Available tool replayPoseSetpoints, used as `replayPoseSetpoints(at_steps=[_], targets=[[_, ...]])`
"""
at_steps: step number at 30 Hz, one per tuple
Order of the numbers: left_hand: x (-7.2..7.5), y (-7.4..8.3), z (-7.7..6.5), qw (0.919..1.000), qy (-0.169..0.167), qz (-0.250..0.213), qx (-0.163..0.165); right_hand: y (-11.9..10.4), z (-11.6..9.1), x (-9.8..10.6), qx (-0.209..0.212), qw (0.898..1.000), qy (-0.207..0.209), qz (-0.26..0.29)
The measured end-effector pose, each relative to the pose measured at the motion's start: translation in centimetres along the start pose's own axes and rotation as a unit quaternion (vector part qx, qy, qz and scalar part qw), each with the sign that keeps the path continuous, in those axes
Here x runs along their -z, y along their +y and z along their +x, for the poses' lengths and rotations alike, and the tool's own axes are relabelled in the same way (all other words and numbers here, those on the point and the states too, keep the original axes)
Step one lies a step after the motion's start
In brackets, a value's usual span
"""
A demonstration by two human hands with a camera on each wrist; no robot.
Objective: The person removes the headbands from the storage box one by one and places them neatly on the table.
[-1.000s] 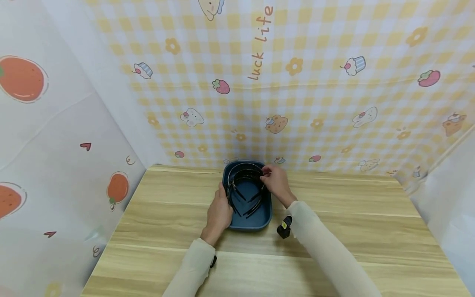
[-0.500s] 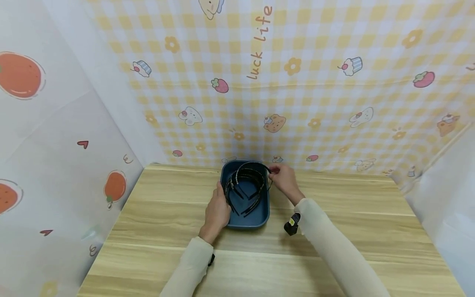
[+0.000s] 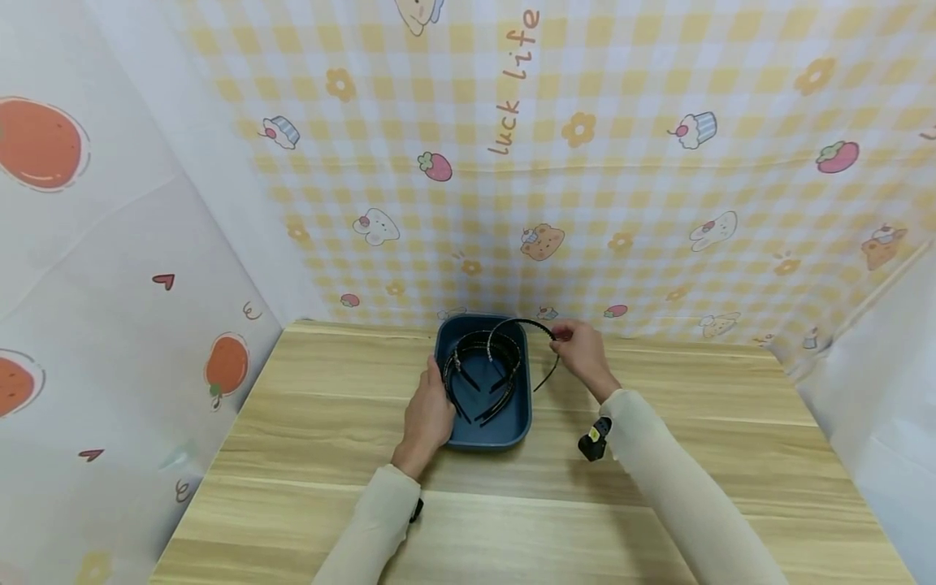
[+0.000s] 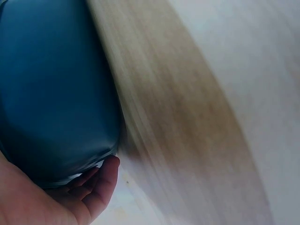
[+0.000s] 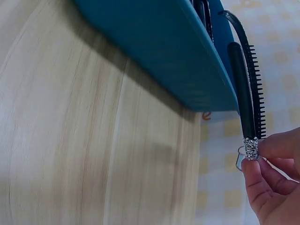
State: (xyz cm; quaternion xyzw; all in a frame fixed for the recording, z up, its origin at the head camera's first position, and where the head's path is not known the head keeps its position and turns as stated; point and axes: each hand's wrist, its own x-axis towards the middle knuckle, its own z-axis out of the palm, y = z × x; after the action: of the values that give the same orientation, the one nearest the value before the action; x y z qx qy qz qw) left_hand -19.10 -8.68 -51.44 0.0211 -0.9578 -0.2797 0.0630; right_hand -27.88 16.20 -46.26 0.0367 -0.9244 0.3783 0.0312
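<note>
Over on the left, the left hand (image 3: 427, 410) lays its loosely extended fingers against the side of a dark-blue bin (image 3: 486, 446). Between the two hands, several black headbands (image 3: 475, 340) lie together inside that bin. At the right, the right hand (image 3: 581, 353) pinches the toothed headband (image 5: 243, 93) at its glittery silver part, one end over the bin, the other hanging just outside, nearer this hand.
</note>
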Motion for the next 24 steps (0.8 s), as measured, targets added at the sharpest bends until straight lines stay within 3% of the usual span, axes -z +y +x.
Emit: replayPoseSetpoints(at_steps=[24], targets=[[0.2, 0.0, 0.0, 1.0, -0.004, 0.001, 0.002, 2.8, -0.4, 2.0, -0.011, 1.0, 0.002, 0.008]])
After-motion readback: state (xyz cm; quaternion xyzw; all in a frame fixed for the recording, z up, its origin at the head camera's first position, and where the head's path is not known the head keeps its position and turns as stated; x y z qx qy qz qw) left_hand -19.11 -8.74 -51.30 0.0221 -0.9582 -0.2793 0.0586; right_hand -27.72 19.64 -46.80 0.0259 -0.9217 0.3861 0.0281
